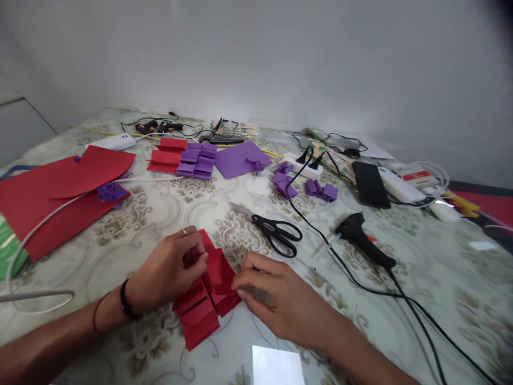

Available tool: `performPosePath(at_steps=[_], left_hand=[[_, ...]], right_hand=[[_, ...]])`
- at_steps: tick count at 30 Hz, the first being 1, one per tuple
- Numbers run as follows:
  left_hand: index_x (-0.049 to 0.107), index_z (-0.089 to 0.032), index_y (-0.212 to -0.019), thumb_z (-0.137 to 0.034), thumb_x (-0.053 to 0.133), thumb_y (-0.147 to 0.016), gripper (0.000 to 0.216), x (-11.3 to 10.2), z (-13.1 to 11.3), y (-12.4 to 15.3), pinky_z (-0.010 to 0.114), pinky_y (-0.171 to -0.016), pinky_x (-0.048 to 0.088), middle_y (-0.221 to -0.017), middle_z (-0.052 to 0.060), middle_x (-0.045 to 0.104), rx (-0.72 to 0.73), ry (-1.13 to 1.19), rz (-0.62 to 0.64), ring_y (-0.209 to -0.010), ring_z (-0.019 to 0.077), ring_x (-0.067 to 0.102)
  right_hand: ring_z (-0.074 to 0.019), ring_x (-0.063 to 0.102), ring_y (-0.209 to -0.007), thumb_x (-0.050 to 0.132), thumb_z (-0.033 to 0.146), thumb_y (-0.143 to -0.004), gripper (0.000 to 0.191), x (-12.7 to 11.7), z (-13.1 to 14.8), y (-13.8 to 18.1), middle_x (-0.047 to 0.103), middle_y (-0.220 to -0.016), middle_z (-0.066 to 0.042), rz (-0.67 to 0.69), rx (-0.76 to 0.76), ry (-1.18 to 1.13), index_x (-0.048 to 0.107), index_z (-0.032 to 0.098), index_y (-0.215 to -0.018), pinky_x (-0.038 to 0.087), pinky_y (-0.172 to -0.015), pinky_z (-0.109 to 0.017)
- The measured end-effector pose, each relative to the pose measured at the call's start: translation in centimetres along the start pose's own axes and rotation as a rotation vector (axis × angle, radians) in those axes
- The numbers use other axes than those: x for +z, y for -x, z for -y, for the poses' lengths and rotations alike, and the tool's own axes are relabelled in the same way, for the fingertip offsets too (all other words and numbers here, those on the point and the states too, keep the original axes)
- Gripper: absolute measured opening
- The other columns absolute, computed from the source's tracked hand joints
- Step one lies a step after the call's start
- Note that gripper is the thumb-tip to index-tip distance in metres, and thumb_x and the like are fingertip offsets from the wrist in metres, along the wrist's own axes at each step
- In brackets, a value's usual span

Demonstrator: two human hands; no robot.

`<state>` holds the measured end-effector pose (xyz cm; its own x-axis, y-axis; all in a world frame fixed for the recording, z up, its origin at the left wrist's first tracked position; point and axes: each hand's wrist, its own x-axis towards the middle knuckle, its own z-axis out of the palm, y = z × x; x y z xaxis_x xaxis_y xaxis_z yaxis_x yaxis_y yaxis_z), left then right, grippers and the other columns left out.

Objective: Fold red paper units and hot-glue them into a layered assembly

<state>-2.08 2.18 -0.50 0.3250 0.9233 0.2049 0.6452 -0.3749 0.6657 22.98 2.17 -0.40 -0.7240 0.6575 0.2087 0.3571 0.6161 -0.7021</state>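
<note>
A folded red paper piece [200,315] with pleats and slits lies on the table in front of me. My left hand [176,264] is closed over its upper left part, thumb and fingers pinching the paper. At the right edge, my right hand [268,291] grips a raised red flap between thumb and fingertips. Black-handled scissors [276,232] rest just beyond my right hand, blades pointing away to the left. Further right lies a black glue gun [363,240], its nozzle toward the left.
Large red paper sheets [52,192] spread at the left. Folded red paper [166,158] and purple pieces [196,160] sit behind, near a purple sheet [236,159]. A power strip [306,168] and phone [371,184] stand back right. The glue gun's black cord [344,267] crosses the right side.
</note>
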Motion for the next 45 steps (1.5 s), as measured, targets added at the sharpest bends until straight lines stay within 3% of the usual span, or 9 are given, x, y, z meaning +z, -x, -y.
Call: performPosePath(at_steps=[6,10,13,18,28,33,38,45], left_hand=[[0.058,-0.019,-0.078,-0.012,0.057,-0.090,0.013,0.0,0.3,0.0,0.024,-0.058,0.040,-0.074,-0.003,0.057,-0.025,0.006,0.041,-0.060,0.0109,0.051],[0.067,-0.021,-0.099,-0.006,0.051,-0.092,0.023,0.1,0.5,0.0,0.028,-0.069,0.048,-0.087,0.001,0.064,0.099,0.048,0.067,-0.075,0.0151,0.060],[0.073,-0.022,-0.088,-0.001,0.047,-0.091,0.034,0.0,0.6,0.1,0.031,-0.074,0.049,-0.091,0.004,0.062,0.200,0.056,0.121,-0.082,0.0174,0.061],[0.072,-0.021,-0.075,0.000,0.047,-0.091,0.036,0.0,0.9,0.2,0.031,-0.074,0.047,-0.089,0.004,0.058,0.188,0.050,0.165,-0.081,0.0172,0.059],[0.065,-0.019,-0.078,-0.001,0.045,-0.089,0.029,-2.0,0.1,-0.4,0.030,-0.087,0.049,-0.099,0.004,0.062,0.158,0.192,0.352,-0.092,0.0178,0.060],[0.064,-0.019,-0.079,-0.009,0.056,-0.089,0.015,-2.6,-0.2,-0.5,0.032,-0.089,0.050,-0.105,0.005,0.060,0.146,0.193,0.415,-0.095,0.0191,0.060],[0.069,-0.019,-0.083,-0.017,0.066,-0.092,0.010,-2.4,0.1,-0.3,0.032,-0.093,0.048,-0.110,0.004,0.059,0.166,0.170,0.442,-0.097,0.0187,0.060],[0.065,-0.017,-0.074,-0.022,0.061,-0.099,0.026,-2.1,0.4,-0.4,0.031,-0.091,0.049,-0.106,0.006,0.061,0.176,0.167,0.398,-0.098,0.0187,0.062]], right_hand=[[-0.0164,0.061,-0.079,0.055,0.010,-0.096,0.018,-0.1,-0.1,0.0,0.061,-0.089,-0.004,0.008,-0.002,0.022,0.071,0.018,-0.097,0.048,-0.070,-0.028],[-0.0162,0.061,-0.078,0.056,0.009,-0.095,0.017,-0.1,-0.2,0.0,0.060,-0.089,-0.003,0.022,0.012,0.033,0.071,0.019,-0.096,0.047,-0.069,-0.028],[-0.0161,0.061,-0.079,0.057,0.009,-0.095,0.016,-0.1,-0.2,-0.1,0.060,-0.089,-0.003,0.026,0.028,0.031,0.070,0.019,-0.094,0.047,-0.069,-0.028],[-0.0159,0.061,-0.078,0.059,0.011,-0.096,0.013,-0.1,-0.5,-0.1,0.060,-0.090,-0.003,0.043,0.043,0.021,0.070,0.018,-0.095,0.047,-0.069,-0.028],[-0.0164,0.062,-0.080,0.063,0.020,-0.100,0.008,-0.1,-1.1,-0.1,0.061,-0.091,-0.003,0.081,0.058,0.016,0.072,0.019,-0.100,0.048,-0.072,-0.028],[-0.0165,0.061,-0.080,0.062,0.023,-0.102,0.011,0.0,-1.4,-0.1,0.061,-0.091,-0.003,0.110,0.057,0.019,0.072,0.019,-0.101,0.047,-0.071,-0.028],[-0.0179,0.063,-0.083,0.061,0.026,-0.104,0.015,0.2,-1.4,-0.1,0.063,-0.093,-0.004,0.120,0.048,0.033,0.074,0.020,-0.109,0.049,-0.075,-0.029],[-0.0192,0.064,-0.083,0.060,0.028,-0.104,0.017,0.1,-1.3,-0.2,0.064,-0.091,-0.005,0.098,0.039,0.093,0.072,0.018,-0.100,0.050,-0.075,-0.029]])
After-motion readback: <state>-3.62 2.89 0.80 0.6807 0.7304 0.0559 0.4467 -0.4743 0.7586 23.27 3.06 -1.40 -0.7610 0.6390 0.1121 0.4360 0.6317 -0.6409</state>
